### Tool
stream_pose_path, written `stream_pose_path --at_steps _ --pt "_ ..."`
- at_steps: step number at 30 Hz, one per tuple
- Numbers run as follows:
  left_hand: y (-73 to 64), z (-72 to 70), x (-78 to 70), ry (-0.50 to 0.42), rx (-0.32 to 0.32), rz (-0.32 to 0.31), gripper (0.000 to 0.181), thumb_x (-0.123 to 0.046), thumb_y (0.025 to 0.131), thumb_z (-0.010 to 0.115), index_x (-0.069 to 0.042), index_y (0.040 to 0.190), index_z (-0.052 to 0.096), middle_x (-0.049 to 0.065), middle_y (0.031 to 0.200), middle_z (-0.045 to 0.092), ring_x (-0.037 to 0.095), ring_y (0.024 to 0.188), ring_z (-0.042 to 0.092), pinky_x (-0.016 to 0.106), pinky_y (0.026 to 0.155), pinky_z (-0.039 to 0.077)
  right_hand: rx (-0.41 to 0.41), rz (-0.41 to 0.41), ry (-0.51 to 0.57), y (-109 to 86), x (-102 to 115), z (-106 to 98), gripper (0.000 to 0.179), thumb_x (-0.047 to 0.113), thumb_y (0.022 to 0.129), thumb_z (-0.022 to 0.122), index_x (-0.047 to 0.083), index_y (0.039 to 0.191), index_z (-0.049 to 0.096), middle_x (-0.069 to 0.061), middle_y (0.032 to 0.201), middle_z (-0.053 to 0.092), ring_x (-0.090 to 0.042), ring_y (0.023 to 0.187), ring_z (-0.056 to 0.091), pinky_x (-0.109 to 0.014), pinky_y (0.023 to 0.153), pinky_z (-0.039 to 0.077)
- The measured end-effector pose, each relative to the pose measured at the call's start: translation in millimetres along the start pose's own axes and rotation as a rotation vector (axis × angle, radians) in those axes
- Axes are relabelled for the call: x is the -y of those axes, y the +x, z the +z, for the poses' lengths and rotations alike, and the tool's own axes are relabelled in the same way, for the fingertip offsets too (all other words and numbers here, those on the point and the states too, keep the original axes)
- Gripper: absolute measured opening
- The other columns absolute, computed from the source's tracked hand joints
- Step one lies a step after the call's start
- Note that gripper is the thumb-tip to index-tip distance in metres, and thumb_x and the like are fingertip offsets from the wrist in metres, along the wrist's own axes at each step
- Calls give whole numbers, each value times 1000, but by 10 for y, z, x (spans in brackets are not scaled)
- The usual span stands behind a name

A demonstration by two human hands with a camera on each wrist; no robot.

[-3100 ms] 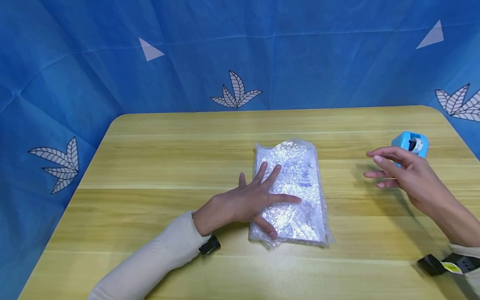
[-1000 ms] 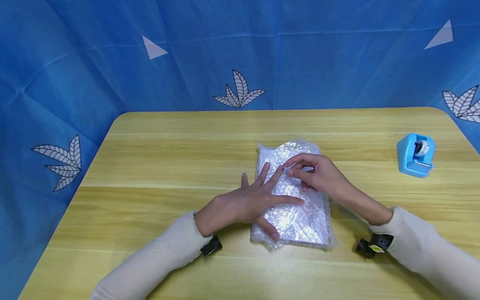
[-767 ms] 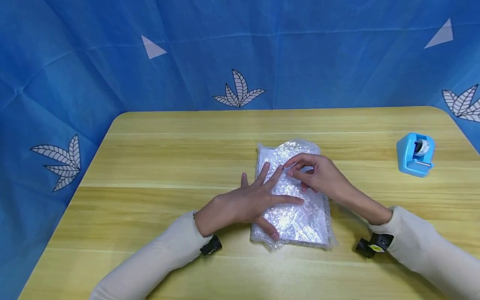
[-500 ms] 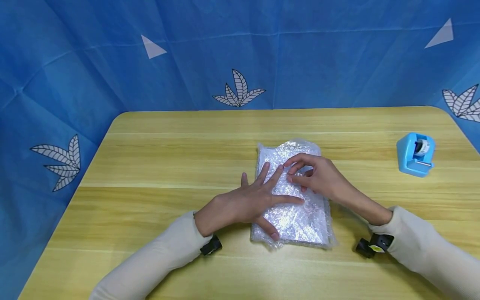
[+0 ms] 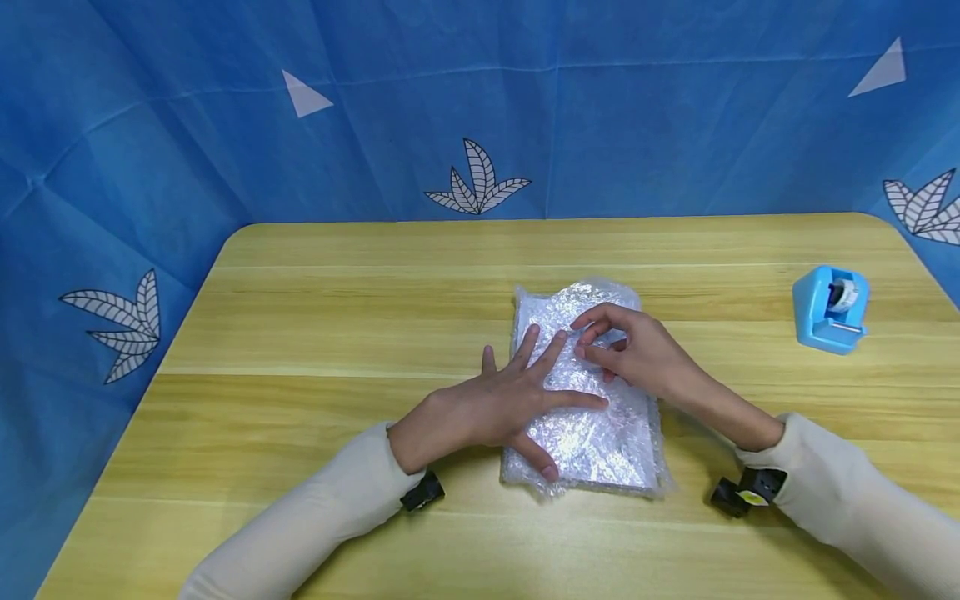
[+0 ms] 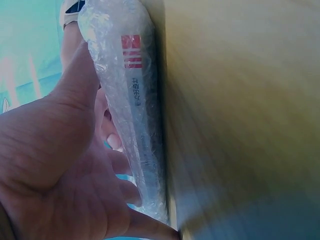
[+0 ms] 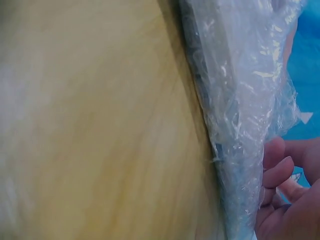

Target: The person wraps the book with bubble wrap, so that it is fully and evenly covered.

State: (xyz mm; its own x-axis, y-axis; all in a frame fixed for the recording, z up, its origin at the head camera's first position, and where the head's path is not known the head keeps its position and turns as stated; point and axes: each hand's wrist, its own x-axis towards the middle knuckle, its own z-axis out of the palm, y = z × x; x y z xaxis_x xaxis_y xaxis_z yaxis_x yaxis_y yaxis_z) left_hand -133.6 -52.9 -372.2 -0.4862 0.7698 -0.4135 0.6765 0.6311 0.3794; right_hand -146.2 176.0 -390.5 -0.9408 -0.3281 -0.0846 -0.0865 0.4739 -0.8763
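Observation:
A flat package in bubble wrap (image 5: 600,446) lies on the table; it looks like a book. In the left wrist view its side edge (image 6: 135,95) shows a red logo and print through the plastic. My left hand (image 5: 498,408) is spread flat across the package's left part, fingers straight and apart. My right hand (image 5: 641,350) is over the upper right part, fingers bent, thumb close to the fingers. In the right wrist view, my right fingertips (image 7: 275,172) meet the wrap's upper face; whether they pinch anything thin is not visible.
A blue tape dispenser (image 5: 831,310) with a small roll stands at the right of the wooden table (image 5: 337,333). A blue cloth with leaf prints (image 5: 637,125) hangs behind and to the sides. Black wrist cameras (image 5: 423,492) sit on both sleeves.
My right hand came from beside the tape dispenser onto the package. Over the last half second its forefinger has lifted slightly. The left hand has stayed spread on the package.

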Motion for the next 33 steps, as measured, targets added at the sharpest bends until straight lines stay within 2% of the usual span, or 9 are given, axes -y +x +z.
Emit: stream_pose_path --at_steps 12,17,19,26,33 --pt "-5 2 -2 6 5 -3 96 -64 82 76 -53 162 24 8 169 -29 42 150 -29 85 108 11 -34 55 15 8 27 7 24 9 103 64 0 125 65 -16 105 66 -20 60 63 -29 54 53" --pt "-8 -2 -7 3 5 -1 96 -64 82 76 -52 162 24 8 169 -29 42 150 -29 85 107 11 -57 81 11 26 45 4 22 16 104 64 0 120 68 -12 95 67 -17 57 60 -28 50 50" --pt "-6 -1 -5 4 3 0 96 -64 82 76 -52 162 24 8 169 -28 42 150 -29 85 107 11 -66 73 -13 33 45 4 21 15 104 63 1 118 69 -11 91 68 -17 55 59 -28 50 49" --pt "-1 5 -1 16 -2 2 96 -65 82 76 -52 162 24 9 169 -28 43 150 -28 85 107 12 -123 -51 -169 75 25 2 10 2 99 66 3 105 75 -12 98 73 -15 57 66 -27 53 54" --pt "0 5 -2 23 -1 -1 97 -65 82 75 -52 162 23 9 169 -29 43 150 -28 85 107 12 -143 -66 -217 97 22 -1 5 2 95 72 4 99 75 -10 92 71 -18 67 71 -27 56 57"
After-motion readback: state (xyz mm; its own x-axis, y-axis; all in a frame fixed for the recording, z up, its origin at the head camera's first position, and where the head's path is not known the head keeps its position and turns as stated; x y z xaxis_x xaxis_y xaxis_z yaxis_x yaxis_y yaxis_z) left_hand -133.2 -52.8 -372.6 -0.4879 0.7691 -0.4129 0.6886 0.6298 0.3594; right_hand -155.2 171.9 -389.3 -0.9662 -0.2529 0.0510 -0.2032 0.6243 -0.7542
